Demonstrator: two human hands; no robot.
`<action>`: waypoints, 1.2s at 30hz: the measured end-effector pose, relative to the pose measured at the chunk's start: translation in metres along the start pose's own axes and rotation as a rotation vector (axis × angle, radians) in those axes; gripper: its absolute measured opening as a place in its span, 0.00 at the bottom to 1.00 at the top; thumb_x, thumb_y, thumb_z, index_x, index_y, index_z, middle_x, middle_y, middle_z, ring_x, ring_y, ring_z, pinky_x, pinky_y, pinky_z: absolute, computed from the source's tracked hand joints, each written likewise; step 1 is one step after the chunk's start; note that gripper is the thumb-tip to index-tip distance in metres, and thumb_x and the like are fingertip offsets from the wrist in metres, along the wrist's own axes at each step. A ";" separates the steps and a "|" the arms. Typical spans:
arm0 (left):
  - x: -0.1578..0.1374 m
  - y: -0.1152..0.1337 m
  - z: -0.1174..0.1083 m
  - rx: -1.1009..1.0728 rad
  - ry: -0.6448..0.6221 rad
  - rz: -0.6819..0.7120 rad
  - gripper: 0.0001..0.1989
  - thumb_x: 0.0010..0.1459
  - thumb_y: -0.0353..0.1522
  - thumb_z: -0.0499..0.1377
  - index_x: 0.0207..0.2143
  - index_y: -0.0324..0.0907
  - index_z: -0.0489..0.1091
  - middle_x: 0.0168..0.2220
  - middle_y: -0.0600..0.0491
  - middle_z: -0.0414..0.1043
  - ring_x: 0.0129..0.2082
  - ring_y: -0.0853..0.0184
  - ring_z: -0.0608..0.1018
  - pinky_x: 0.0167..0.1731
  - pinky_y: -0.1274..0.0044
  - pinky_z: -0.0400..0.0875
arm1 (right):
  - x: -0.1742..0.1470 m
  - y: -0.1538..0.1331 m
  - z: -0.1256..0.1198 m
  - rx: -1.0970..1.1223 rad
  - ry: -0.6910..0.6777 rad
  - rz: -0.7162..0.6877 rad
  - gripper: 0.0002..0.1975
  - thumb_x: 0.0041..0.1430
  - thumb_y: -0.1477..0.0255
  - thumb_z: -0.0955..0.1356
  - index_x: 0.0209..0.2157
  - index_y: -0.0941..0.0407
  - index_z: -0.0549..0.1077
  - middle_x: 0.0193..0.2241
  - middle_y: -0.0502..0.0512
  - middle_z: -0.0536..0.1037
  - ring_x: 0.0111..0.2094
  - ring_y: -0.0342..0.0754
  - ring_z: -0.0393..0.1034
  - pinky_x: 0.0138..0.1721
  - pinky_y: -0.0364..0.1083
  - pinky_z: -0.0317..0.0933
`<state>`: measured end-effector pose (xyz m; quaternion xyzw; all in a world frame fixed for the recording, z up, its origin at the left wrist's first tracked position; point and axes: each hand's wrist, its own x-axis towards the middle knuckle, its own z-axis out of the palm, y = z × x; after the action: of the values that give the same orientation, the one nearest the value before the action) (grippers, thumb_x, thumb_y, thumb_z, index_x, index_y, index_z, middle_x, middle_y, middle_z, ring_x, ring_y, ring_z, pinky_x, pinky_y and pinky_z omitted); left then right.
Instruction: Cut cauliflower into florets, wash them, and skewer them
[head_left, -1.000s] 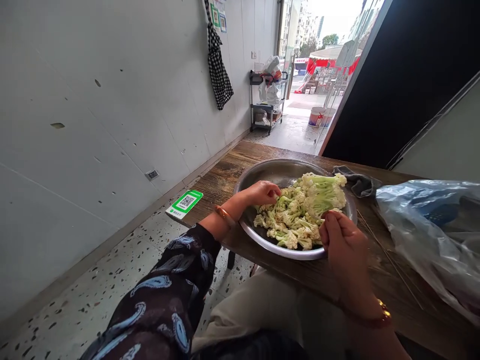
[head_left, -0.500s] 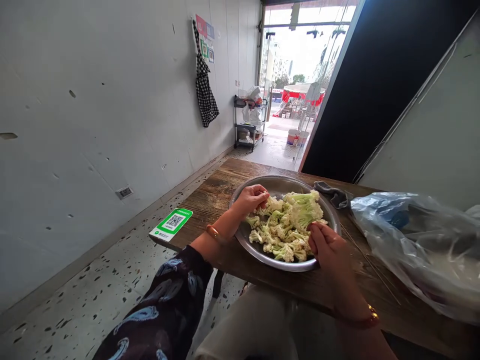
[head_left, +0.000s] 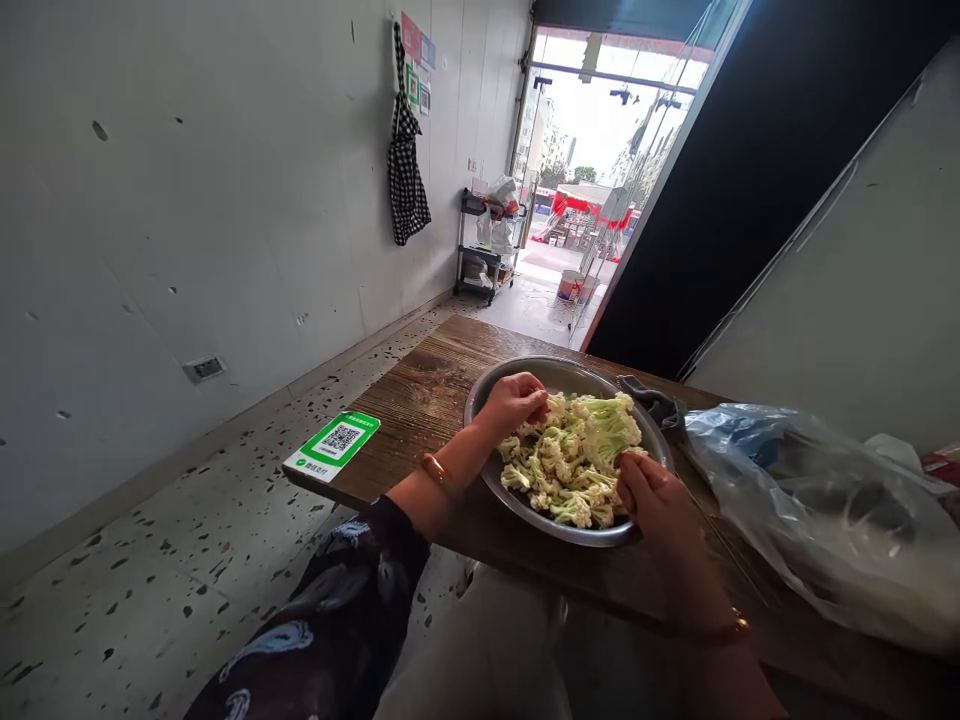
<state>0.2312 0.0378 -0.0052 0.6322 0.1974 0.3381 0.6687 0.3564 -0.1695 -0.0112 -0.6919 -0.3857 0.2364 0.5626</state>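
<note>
A wide metal basin (head_left: 504, 497) on the wooden table holds several pale cauliflower florets (head_left: 559, 455) with green stems. My left hand (head_left: 517, 400) reaches over the basin's left side, its fingers closed in a pinch on a floret at their tips. At the right side of the basin, my right hand (head_left: 652, 490) is closed too, thumb and fingers pinching the edge of a floret beside the large cauliflower piece (head_left: 611, 428). My fingers partly hide what each hand grips.
The wooden table (head_left: 420, 385) carries a green QR code card (head_left: 337, 445) at its left corner. Right of the basin lie a dark cloth (head_left: 654, 402), thin sticks (head_left: 731, 555) and a big clear plastic bag (head_left: 810, 510). A shelf cart (head_left: 487, 245) stands near the glass door.
The camera view has shifted and tilted slightly. Both hands stay at the basin in nearly the same pinching poses, with the left fingers slightly nearer the florets.
</note>
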 end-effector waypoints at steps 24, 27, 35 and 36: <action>-0.018 0.009 0.014 -0.348 0.008 -0.149 0.19 0.36 0.37 0.74 0.28 0.38 0.73 0.28 0.52 0.76 0.30 0.70 0.76 0.31 0.79 0.64 | 0.007 -0.008 -0.002 -0.288 -0.205 -0.070 0.18 0.61 0.57 0.63 0.24 0.53 0.68 0.12 0.43 0.63 0.15 0.40 0.54 0.18 0.42 0.48; -0.017 0.008 0.014 -0.350 0.024 -0.121 0.18 0.37 0.37 0.74 0.28 0.37 0.74 0.26 0.53 0.74 0.26 0.73 0.73 0.31 0.78 0.65 | 0.007 -0.008 -0.003 -0.311 -0.225 -0.081 0.18 0.62 0.57 0.63 0.23 0.53 0.67 0.12 0.43 0.62 0.15 0.41 0.54 0.19 0.42 0.48; -0.020 0.010 0.014 -0.379 0.012 -0.130 0.18 0.38 0.38 0.74 0.29 0.37 0.75 0.26 0.52 0.76 0.28 0.72 0.75 0.32 0.78 0.65 | 0.008 -0.001 -0.006 -0.338 -0.258 -0.125 0.18 0.64 0.58 0.62 0.24 0.53 0.66 0.13 0.44 0.63 0.17 0.41 0.56 0.20 0.42 0.50; -0.020 0.010 0.014 -0.382 0.014 -0.134 0.19 0.37 0.38 0.74 0.29 0.37 0.75 0.26 0.52 0.76 0.28 0.72 0.75 0.32 0.78 0.65 | 0.008 -0.001 -0.006 -0.335 -0.258 -0.121 0.18 0.64 0.58 0.62 0.24 0.53 0.66 0.13 0.44 0.63 0.17 0.41 0.56 0.20 0.42 0.50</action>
<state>0.2252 0.0134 0.0035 0.4770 0.1757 0.3285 0.7960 0.3658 -0.1665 -0.0079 -0.7154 -0.5292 0.2212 0.3990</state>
